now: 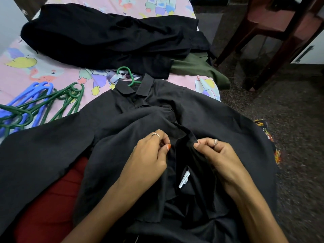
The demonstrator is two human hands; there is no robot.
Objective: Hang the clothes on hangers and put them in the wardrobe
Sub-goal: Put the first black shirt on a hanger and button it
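Head view — we see both hands on the black shirt (122, 120).
Left hand (149, 155) and right hand (219, 155) each pinch its front edges — green hanger (128, 74) in the collar.

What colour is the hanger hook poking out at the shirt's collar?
Green; the hanger hook shows best in the head view, above the black shirt collar.

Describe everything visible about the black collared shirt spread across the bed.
The black collared shirt, of matte woven fabric, lies front up over the bed's near edge, collar away from the person. A green plastic hanger shows its hook above the collar. The front is open low down, showing a white label. The left hand and right hand each pinch one front edge.
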